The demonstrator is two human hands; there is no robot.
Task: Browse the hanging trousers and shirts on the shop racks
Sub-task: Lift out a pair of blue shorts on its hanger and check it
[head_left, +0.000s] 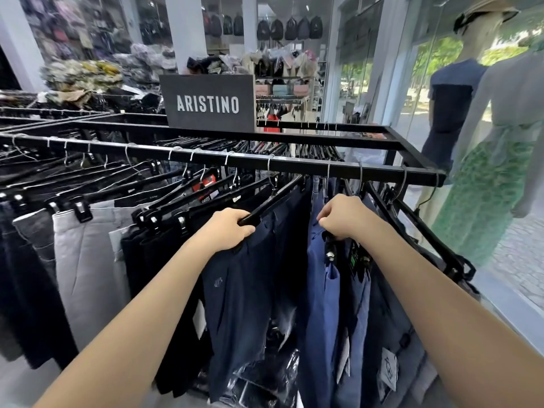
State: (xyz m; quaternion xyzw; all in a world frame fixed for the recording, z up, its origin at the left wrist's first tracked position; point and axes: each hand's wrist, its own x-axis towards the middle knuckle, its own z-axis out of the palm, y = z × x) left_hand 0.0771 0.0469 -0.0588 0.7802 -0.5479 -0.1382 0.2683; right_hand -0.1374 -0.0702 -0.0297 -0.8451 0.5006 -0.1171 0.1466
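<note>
Two bare forearms reach up from the bottom corners and meet at the near rail of the black square-tube metal rack [294, 163], parting the clothes between them. The left hand [226, 231] comes in knuckles up, wrist straight, fingers curled round the near end of a black plastic clip hanger [272, 203] that slants up to its wire hook on the rail; under it hangs a pair of dark navy trousers [244, 295], and that grip is clamped tight on the hanger bar. The right hand [343, 217] sits just across the gap, back of the hand toward us, fingers folded down and pinching the top of a brighter mid-blue pair of trousers [319, 290] at its hanger clips (the fingertips themselves are tucked out of sight behind the knuckles). Between the two hands the fabric opens into a narrow dark slot. Off to the left, a pale grey pair of trousers [85, 260] hangs among black ones on the same rail. Up top, a dark rectangular sign reading ARISTINO [207, 103] stands on the rack's far bar, and at the glass shopfront on the right a mannequin in a white top and green patterned skirt [497, 160] stands beside the rack's corner.
</note>
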